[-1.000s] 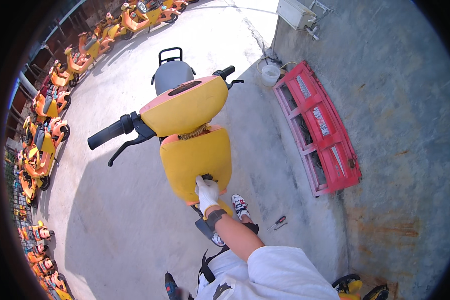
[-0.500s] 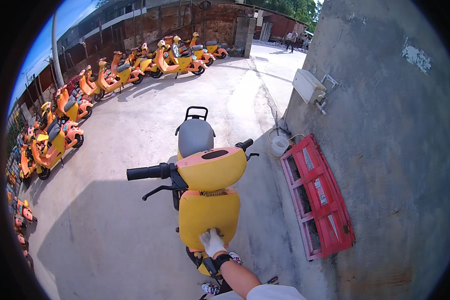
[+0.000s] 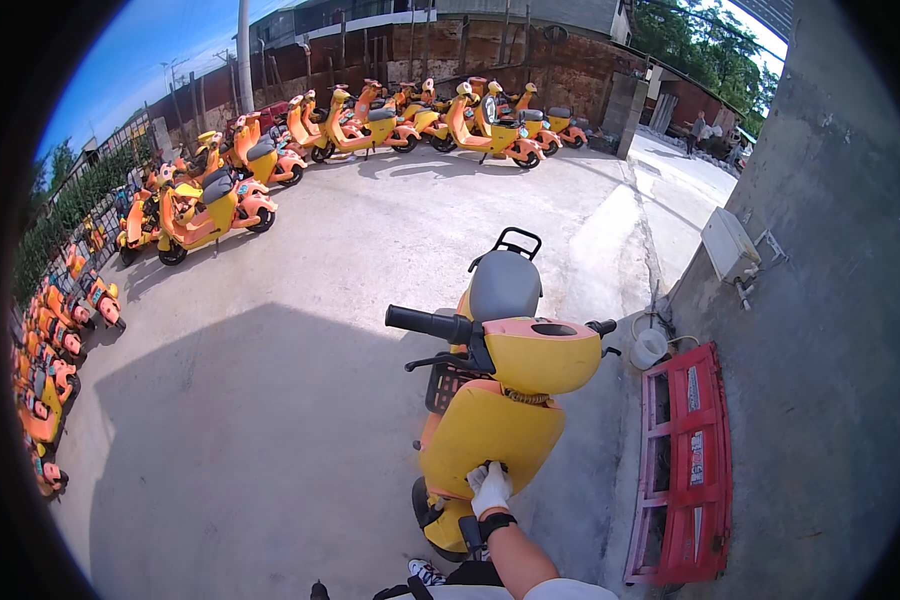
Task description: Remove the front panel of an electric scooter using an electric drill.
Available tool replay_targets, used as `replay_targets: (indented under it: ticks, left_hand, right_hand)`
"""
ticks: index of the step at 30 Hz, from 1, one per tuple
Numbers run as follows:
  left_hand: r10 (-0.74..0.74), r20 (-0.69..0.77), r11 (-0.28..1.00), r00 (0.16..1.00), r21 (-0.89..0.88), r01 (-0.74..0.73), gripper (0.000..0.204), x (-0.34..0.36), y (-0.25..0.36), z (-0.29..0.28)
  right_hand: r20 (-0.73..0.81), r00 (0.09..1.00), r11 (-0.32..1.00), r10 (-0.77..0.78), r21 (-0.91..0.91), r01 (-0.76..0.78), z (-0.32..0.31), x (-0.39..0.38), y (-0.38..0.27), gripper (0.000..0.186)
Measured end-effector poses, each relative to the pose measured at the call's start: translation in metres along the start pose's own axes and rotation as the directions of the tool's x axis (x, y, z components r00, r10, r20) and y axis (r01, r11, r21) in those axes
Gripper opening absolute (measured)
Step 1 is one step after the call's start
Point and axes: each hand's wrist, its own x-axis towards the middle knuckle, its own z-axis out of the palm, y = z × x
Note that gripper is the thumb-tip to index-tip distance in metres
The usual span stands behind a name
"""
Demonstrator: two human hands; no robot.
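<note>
- On the concrete yard beside a grey wall (image 3: 830,300), a yellow electric scooter (image 3: 500,400) stands upright, a red metal frame (image 3: 685,460) just beside it.
- One white-gloved hand (image 3: 490,488) (which side, I cannot tell) rests on the lower edge of the front panel (image 3: 485,430), fingers curled onto it.
- Likely heavy and stiff; the smooth panel may slip, so the black handlebar grip (image 3: 420,322) looks the surer hold.

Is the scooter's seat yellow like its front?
No, the seat is grey, while the front panel that the gloved hand touches is yellow.
</note>
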Motion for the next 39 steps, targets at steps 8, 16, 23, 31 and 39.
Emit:
replay_targets:
  ticks: [8,16,23,31,39]
  left_hand:
    - [-0.059,-0.04,0.997,0.997,-0.055,0.057,0.037,-0.021,-0.024,0.002]
    - [-0.171,-0.256,0.96,0.951,-0.261,0.103,0.038,-0.05,-0.055,-0.002]
    - [-0.313,-0.366,0.872,0.877,-0.477,0.112,0.04,-0.081,-0.077,0.044]
    - [-0.302,-0.402,0.871,0.865,-0.485,0.078,0.05,-0.069,-0.088,0.049]
    - [-0.34,-0.295,0.914,0.893,-0.329,0.239,0.063,-0.075,-0.087,0.031]
  right_hand:
    - [0.253,0.91,0.702,-0.329,-0.58,0.414,-0.018,0.014,-0.004,0.02]
    - [0.474,0.713,0.17,-0.517,-0.759,0.629,-0.012,-0.02,-0.001,0.025]
    - [0.129,0.949,0.932,0.288,0.189,-0.309,0.008,-0.013,-0.003,0.036]
    - [0.257,0.944,0.606,-0.208,-0.723,0.331,-0.034,0.042,0.006,0.039]
    - [0.697,0.656,-0.547,-0.289,-0.683,0.485,-0.016,-0.014,-0.038,0.04]
